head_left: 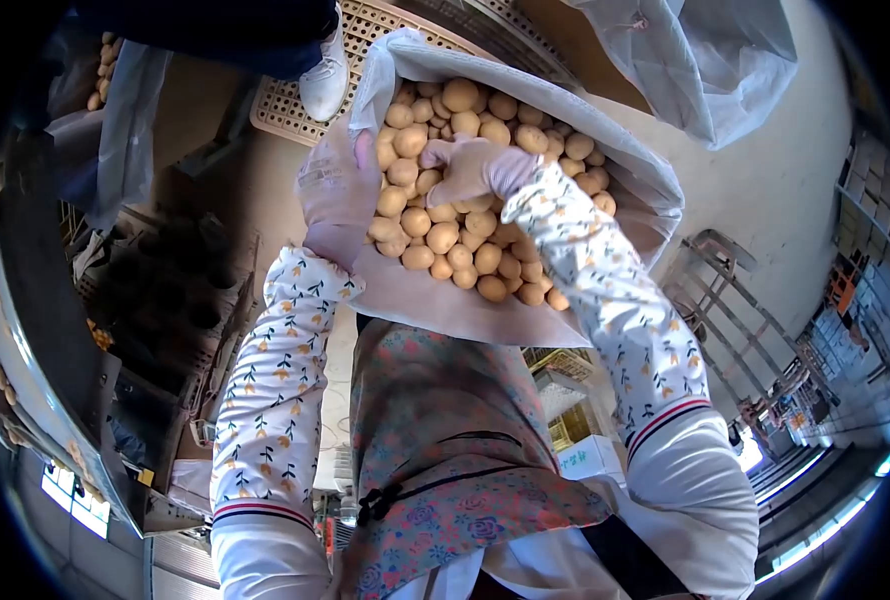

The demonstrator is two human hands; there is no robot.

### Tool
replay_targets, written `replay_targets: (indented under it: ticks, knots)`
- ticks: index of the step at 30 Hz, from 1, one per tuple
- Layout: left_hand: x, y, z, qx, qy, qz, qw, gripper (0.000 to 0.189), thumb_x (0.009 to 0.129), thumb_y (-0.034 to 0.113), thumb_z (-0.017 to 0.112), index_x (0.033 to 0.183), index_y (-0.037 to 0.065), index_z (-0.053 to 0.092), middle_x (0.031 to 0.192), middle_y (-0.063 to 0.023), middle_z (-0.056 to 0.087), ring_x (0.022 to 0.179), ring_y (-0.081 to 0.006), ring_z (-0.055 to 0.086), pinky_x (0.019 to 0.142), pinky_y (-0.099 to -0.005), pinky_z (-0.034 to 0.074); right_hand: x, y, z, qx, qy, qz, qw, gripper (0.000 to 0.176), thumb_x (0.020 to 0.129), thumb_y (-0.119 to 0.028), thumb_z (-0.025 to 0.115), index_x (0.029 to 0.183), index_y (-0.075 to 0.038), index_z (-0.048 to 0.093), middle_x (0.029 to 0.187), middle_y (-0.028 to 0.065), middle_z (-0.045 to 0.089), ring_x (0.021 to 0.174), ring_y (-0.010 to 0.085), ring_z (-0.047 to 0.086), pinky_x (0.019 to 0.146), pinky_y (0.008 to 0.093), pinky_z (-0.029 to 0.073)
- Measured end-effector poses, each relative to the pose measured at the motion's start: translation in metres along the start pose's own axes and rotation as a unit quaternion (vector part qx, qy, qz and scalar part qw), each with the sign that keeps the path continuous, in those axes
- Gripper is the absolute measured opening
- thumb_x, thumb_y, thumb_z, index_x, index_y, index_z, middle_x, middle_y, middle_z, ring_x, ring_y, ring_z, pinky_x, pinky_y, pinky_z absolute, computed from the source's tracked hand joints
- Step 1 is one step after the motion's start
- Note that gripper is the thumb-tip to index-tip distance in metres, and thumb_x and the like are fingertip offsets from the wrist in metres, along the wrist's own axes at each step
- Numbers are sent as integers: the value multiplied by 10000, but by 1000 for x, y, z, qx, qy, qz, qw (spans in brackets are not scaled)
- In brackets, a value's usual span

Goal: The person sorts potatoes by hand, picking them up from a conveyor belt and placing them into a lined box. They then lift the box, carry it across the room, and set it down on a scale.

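Many round yellow-brown potatoes point(443, 237) fill a wide bag point(435, 300) with a pale, whitish lining, its mouth spread open in front of me. At the bag's left side is my left hand point(337, 190) in a thin pale glove, closed on the edge with the thumb toward the potatoes; some of its fingers are hidden. My right hand point(473, 168), gloved too, reaches in over the potatoes from the right. Its thumb and fingers curl around a potato point(428, 181) near the bag's left part. Both forearms wear white sleeves with a leaf pattern.
Another person's white shoe point(325, 75) rests near a beige perforated crate point(385, 25) beyond the bag. A second pale bag point(710, 70) stands at upper right. A metal trolley frame point(745, 310) is on the right. Dark machinery point(45, 290) with more potatoes runs along the left.
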State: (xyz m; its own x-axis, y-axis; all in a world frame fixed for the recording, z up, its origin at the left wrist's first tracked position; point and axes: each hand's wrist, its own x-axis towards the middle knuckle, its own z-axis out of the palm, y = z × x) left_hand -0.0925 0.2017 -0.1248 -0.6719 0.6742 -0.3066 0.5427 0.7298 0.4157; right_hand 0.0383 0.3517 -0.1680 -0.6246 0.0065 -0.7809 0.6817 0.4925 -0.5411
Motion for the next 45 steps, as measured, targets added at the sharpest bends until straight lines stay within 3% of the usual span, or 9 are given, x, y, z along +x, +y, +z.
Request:
replay_targets:
  ticks: [13,23,27,30,34,35,42,44,45]
  knots:
    - [-1,6,0,2,19,-2,1000,327,964,344,504,1105,85,645,957,-193,696,900,-400,657,802,-503,505,-104,-12,36,694,31,-200,691,706,841,18,670,1482,-51,382,1324,71,530,1110,143,607,884,258,527]
    - [-18,27,-8,-41,202,233,951,578,825,160,708,1346,-2,516,1201,-198,614,1053,-383,585,936,-490,445,-157,-2,65,834,10,-314,454,686,978,-214,600,1543,-36,254,1344,196,557,1041,205,648,782,274,533]
    - [-65,91,-29,-224,-39,352,908,629,778,200,769,1326,0,531,1261,-174,607,1133,-365,580,1008,-517,405,-167,5,81,854,39,-263,447,592,1066,-335,418,1528,3,268,1229,218,618,962,233,673,779,273,538]
    - [-78,106,-15,-204,-77,376,901,617,802,105,782,1353,1,526,1276,-139,617,1174,-239,598,937,-345,517,-186,13,93,365,290,-183,865,537,1093,-339,259,1485,17,348,1112,163,656,898,215,666,804,306,535]
    - [-93,105,-8,-370,-138,199,897,520,764,85,780,1247,4,606,1187,-159,674,1075,-301,669,917,-355,530,-162,32,86,317,342,-27,884,460,882,-273,655,1237,9,580,1048,151,628,982,298,604,925,429,463]
    - [-93,103,-7,-380,-135,189,895,518,764,73,773,1248,1,604,1188,-159,675,1077,-299,669,921,-357,531,-155,37,89,-28,363,15,931,490,823,-261,710,1222,-1,595,1102,173,631,1030,324,604,943,435,465]
    - [-117,127,-4,-294,-71,274,913,462,810,77,667,1257,0,581,1213,-154,649,1154,-302,620,998,-432,469,-186,34,102,401,460,-173,773,515,962,-263,581,1396,-12,459,1292,143,550,1153,272,549,1003,364,421]
    - [-123,142,-2,-163,-69,403,898,485,824,151,663,1277,10,563,1229,-156,627,1204,-315,578,1036,-487,415,-225,-7,92,827,245,-243,444,464,1007,-256,512,1409,-30,456,1250,77,559,1076,174,572,920,298,464]
    - [-130,153,-7,-199,-131,391,889,516,826,190,668,1294,13,545,1242,-165,610,1222,-332,554,1047,-503,389,-224,-8,104,801,302,-216,470,441,995,-235,520,1386,-35,477,1194,72,578,1022,158,585,861,275,483]
